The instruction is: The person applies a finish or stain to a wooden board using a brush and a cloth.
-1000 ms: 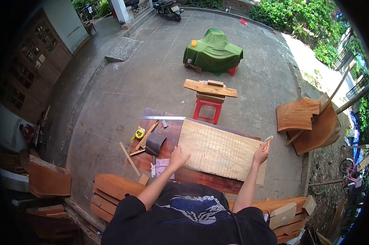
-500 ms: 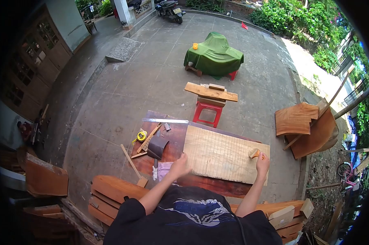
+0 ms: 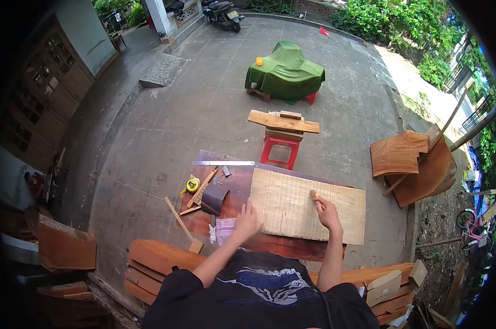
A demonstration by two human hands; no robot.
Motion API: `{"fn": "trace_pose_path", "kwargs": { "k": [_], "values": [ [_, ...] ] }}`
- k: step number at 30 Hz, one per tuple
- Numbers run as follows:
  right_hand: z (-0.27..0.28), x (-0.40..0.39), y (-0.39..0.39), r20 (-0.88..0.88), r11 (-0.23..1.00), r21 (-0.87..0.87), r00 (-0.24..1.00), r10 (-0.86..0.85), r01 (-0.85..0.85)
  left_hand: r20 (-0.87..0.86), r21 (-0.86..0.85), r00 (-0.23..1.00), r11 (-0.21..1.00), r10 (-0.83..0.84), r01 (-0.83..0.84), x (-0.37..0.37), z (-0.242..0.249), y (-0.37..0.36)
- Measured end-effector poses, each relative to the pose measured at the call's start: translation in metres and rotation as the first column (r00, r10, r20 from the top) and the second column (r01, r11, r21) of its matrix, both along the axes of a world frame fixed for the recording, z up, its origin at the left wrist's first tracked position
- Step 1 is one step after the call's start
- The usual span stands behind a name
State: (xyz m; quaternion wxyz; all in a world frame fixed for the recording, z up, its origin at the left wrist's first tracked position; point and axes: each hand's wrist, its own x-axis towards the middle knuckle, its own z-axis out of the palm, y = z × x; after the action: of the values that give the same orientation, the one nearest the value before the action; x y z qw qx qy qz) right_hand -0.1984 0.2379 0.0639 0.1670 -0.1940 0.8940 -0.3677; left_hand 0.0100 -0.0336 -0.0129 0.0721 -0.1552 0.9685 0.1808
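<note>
A wide, pale wooden board [image 3: 292, 214] scored with many crosswise lines lies on the dark reddish wood tabletop [image 3: 234, 192]. Over the board's right half, my right hand [image 3: 330, 217] is closed around a small paintbrush [image 3: 315, 196], its bristle end pointing away from me and to the left. At the board's left edge is my left hand [image 3: 248, 222], fingers stretched out and holding nothing. Close beside it lie a pinkish-purple cloth [image 3: 225, 229] and a dark curved sheet [image 3: 214, 198].
A yellow tape measure [image 3: 192, 185], a steel ruler [image 3: 223, 163] and wood strips [image 3: 207, 183] lie on the left of the tabletop. Beyond it stands a red stool [image 3: 280, 152] bearing planks. Cut wood slabs [image 3: 399, 154] lean at the right; more planks [image 3: 155, 255] are near my body.
My right hand has moved left across the board with the paintbrush, from near its right end toward the middle. My left hand has shifted slightly, its fingers now pointing away from me.
</note>
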Motion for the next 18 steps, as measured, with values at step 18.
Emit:
{"fn": "trace_pose_path", "kwargs": {
  "k": [18],
  "values": [
    [-0.020, 0.032, 0.009, 0.094, 0.993, -0.113, 0.996, -0.009, 0.020, 0.095, 0.063, 0.989, 0.992, -0.113, 0.107, -0.020, -0.007, -0.025]
  ]
}}
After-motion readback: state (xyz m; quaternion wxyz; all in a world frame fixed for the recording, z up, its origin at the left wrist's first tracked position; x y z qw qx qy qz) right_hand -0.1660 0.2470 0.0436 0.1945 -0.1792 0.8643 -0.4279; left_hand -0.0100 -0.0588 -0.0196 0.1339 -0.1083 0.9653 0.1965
